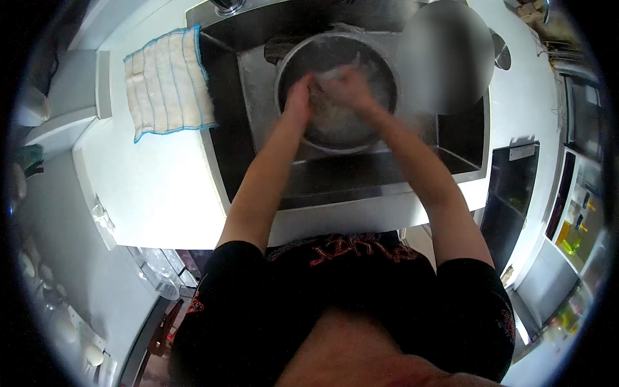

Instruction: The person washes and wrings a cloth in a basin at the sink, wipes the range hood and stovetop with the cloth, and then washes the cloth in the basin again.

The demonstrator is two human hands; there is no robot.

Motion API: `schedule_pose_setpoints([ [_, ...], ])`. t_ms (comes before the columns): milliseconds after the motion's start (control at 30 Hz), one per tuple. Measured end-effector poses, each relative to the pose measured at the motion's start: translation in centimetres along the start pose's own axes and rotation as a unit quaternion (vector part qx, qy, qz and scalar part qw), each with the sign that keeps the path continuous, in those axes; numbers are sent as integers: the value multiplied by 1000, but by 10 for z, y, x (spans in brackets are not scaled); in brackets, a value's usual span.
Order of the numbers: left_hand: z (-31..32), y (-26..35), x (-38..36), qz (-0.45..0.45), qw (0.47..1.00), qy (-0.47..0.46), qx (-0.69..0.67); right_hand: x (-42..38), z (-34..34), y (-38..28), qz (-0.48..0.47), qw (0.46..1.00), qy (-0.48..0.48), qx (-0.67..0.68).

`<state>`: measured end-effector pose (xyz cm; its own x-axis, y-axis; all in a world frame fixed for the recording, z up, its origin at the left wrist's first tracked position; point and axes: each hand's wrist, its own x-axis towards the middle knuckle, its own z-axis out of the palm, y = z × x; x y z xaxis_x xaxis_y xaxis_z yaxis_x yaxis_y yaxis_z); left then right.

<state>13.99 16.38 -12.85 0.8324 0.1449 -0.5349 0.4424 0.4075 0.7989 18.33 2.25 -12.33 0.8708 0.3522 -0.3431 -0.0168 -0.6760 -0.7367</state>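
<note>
Both of my hands are inside a round metal basin (282, 109) that stands in the sink. My left hand (300, 98) is at the basin's left side, its fingers curled and smeared by motion. Close beside it, my right hand (351, 89) is closed, also blurred. A pale, whitish thing (330, 75) shows between the two hands; its kind cannot be made out. Cloudy water (345, 132) appears to fill the lower part of the basin.
A dark-walled steel sink (309, 184) surrounds the basin, with a faucet base (227, 5) behind. On the white counter (155, 180) at left lies a cream cloth (169, 87) with blue edging. A blurred grey oval (445, 58) covers the sink's back right corner.
</note>
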Motion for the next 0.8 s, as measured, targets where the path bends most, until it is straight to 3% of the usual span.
schedule_pose_setpoints([
  [67,16,3,-3,-33,997,29,-62,-24,7,-43,-89,987,50,-121],
  [100,20,4,-5,-37,997,37,-62,-34,0,-59,-85,990,50,-101],
  [200,25,32,-20,-22,998,61,0,-14,-18,-17,44,996,51,-65],
  [267,18,50,-25,0,994,60,91,-21,-48,-1,41,995,62,-71],
  [333,6,42,-15,18,980,49,192,-35,-66,-8,1,981,-81,-175],
  [400,-4,26,1,58,962,42,262,-29,-66,-2,-8,978,-90,-190],
  [467,-7,14,11,120,944,40,304,-1,-53,18,13,993,32,-115],
  [533,-1,21,5,65,958,31,279,4,-43,14,-97,962,-49,-252],
  [600,-3,25,6,22,959,20,283,6,-37,13,-52,983,-87,-151],
  [633,-6,21,11,8,956,14,293,8,-40,20,48,995,-84,16],
  [667,-4,18,13,-7,956,17,294,10,-43,25,147,970,-79,178],
  [767,8,22,19,-46,957,41,284,31,-18,57,104,994,9,-3],
  [800,10,24,19,-60,974,34,216,30,-9,56,52,995,26,-85],
])
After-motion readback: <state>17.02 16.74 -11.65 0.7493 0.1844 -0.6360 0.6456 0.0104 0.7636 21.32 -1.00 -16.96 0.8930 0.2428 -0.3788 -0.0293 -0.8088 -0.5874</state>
